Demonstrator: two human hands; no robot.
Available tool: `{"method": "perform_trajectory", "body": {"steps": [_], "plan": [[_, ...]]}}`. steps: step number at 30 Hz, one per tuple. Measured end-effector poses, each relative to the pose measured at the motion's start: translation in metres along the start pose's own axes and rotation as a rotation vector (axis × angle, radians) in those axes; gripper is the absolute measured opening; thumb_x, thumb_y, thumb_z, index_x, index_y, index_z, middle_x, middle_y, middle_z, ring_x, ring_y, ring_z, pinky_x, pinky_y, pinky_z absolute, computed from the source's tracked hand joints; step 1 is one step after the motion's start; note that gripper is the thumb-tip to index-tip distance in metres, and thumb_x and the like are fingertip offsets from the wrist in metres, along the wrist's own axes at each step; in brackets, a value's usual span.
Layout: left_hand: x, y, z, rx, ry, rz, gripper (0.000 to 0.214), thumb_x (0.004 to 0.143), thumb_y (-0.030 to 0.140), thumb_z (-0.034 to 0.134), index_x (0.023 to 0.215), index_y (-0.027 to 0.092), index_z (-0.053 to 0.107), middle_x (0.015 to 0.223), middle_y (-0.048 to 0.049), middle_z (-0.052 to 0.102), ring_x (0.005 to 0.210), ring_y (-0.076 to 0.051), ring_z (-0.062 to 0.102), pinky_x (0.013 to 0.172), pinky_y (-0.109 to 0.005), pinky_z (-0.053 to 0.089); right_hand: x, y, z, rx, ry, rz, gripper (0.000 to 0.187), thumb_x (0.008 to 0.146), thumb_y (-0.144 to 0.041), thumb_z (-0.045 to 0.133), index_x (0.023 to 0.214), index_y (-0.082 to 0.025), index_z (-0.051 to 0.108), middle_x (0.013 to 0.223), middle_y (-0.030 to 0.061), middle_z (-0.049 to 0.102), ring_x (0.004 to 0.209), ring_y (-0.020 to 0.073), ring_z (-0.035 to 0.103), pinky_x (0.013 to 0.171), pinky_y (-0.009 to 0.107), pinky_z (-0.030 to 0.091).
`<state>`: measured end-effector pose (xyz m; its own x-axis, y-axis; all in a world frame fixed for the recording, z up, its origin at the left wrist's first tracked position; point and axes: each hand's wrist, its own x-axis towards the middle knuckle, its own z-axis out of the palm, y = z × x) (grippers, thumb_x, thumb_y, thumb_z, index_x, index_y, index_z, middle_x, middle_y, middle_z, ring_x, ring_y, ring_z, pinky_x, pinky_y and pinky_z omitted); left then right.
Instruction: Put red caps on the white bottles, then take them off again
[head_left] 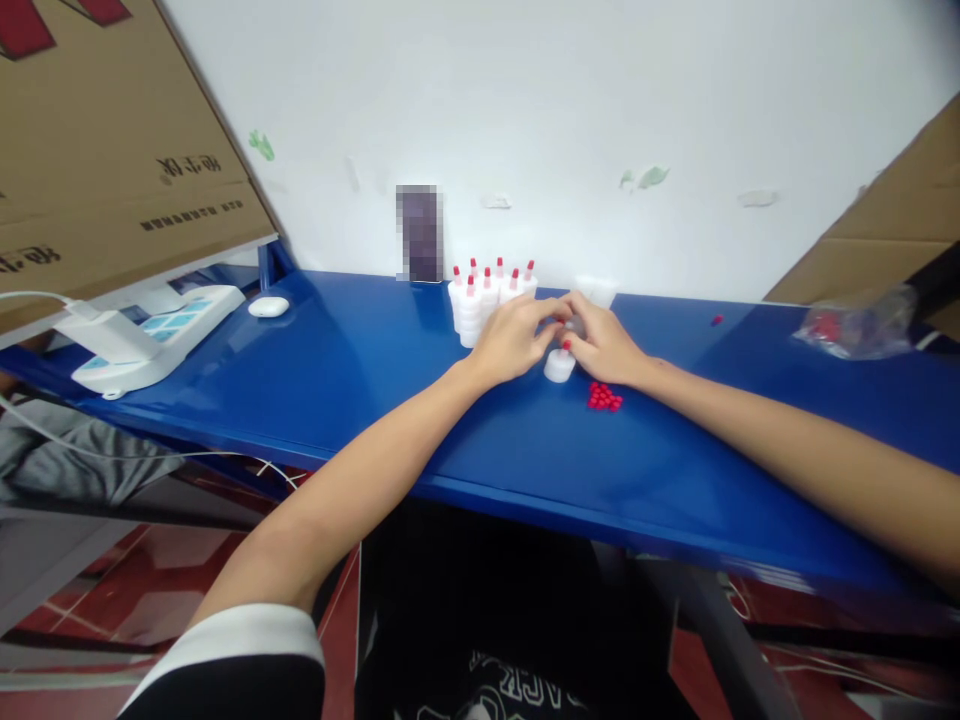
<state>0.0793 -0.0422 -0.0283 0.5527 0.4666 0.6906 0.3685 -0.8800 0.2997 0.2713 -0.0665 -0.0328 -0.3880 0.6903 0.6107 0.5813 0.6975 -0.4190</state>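
Observation:
My left hand (516, 335) and my right hand (604, 340) meet over the blue table, fingertips bent together in a pinch. Between the right fingers a small whitish piece (576, 326) shows in part; what the left fingers grip is hidden. Just below the fingertips is a small white bottle (559, 366) with a red tip beside my right thumb. A pile of small red caps (604, 397) lies near my right wrist. Left of the hands, a cluster of white bottles (470, 322) stands upright with red-capped nozzles, partly covered by my left hand.
More white pieces (596, 290) stand behind my right hand. A phone (422, 235) leans on the wall. A clear bag (855, 328) with red pieces and a loose red piece (718, 320) lie right. A power strip (161, 340) and white case (268, 307) are left.

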Motion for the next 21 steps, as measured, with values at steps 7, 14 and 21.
{"method": "perform_trajectory", "body": {"steps": [7,14,21], "plan": [[-0.0008,-0.0018,0.0006,-0.069,-0.044,-0.003,0.032,0.097,0.011,0.051,0.115,0.021,0.074,0.113,-0.0056,0.079,0.1,-0.019,0.073,0.089,-0.034,0.056,-0.0009,0.0029,0.0003,-0.056,0.03,0.092,0.013,0.089,-0.032,0.053,0.096,-0.025,0.045,0.087,0.0031,0.062,0.075,0.0243,0.06,0.071,0.041,0.043],[-0.0022,-0.0022,0.0043,-0.09,-0.079,0.009,0.035,0.094,0.01,0.051,0.119,0.02,0.073,0.114,-0.0059,0.078,0.093,-0.018,0.072,0.084,-0.032,0.055,-0.0027,-0.0019,-0.0014,-0.045,0.043,0.152,0.018,0.083,-0.027,0.048,0.101,-0.026,0.048,0.072,-0.0006,0.064,0.061,0.022,0.057,0.064,0.039,0.041],[-0.0022,0.0021,0.003,-0.08,-0.168,-0.047,0.023,0.098,0.023,0.057,0.114,0.018,0.073,0.082,-0.0025,0.074,0.073,-0.015,0.066,0.069,-0.028,0.047,-0.0069,-0.0042,-0.0046,0.055,0.035,0.15,0.021,0.078,-0.028,0.049,0.099,-0.026,0.048,0.068,-0.0026,0.066,0.054,0.0211,0.057,0.061,0.039,0.043]]}}
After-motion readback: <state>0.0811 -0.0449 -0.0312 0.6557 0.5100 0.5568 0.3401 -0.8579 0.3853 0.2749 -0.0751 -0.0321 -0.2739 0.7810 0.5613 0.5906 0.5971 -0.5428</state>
